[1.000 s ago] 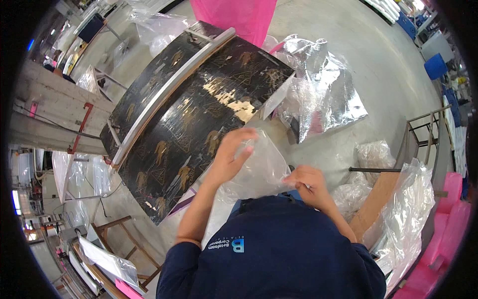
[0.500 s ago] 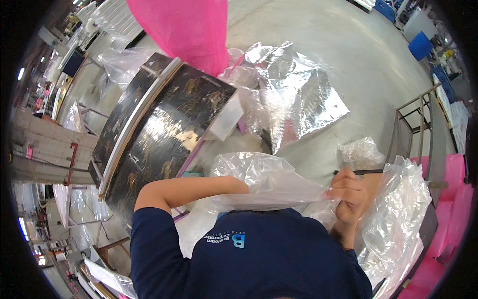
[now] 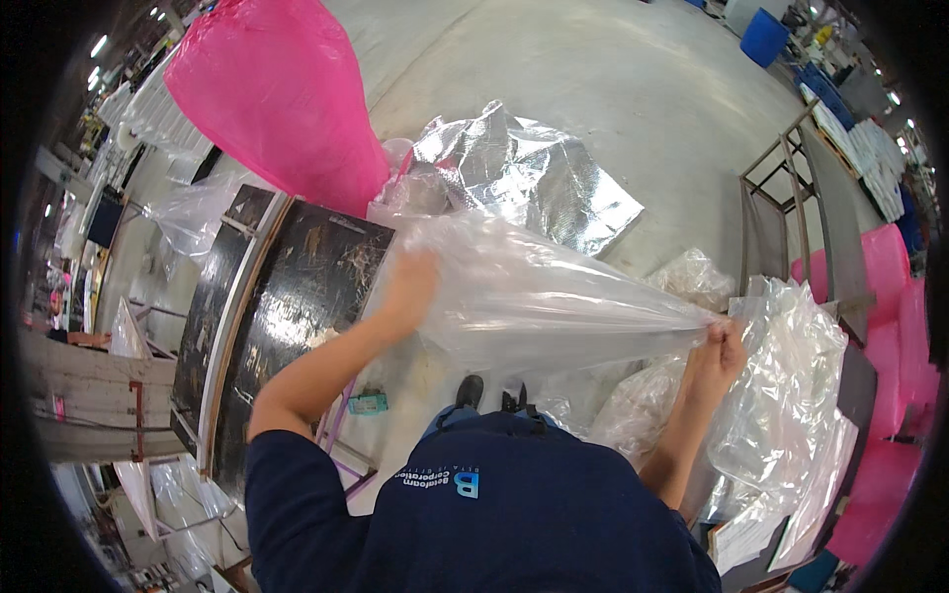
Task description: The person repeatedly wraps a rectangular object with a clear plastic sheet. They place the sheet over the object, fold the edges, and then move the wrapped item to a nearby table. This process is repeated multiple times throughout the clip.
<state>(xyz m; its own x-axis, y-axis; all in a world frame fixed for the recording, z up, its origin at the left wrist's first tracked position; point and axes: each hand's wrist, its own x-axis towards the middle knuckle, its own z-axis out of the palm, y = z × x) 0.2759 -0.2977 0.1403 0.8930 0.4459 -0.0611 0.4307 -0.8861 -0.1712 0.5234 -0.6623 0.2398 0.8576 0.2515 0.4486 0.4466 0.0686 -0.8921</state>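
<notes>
A clear plastic bag (image 3: 554,296) stretches taut across the space in front of my body. My right hand (image 3: 722,351) pinches one gathered end of it beside the stacked plastic. At the opposite end, my left hand (image 3: 410,282) is against the spread plastic, close to the edge of the black worn table (image 3: 297,267). That hand is smeared by motion, so its fingers cannot be made out. The film narrows from the left hand toward the right one.
Silver foil sheeting (image 3: 534,178) lies on the floor ahead, next to a large pink bag (image 3: 287,99). Clear bags (image 3: 781,385) pile on a table at the right, near a metal frame (image 3: 791,188). A small green box (image 3: 369,403) sits by my feet.
My left arm has swung forward and left, pulling the plastic out wide. My right hand has shifted slightly right and still grips its end. The view has turned a little.
</notes>
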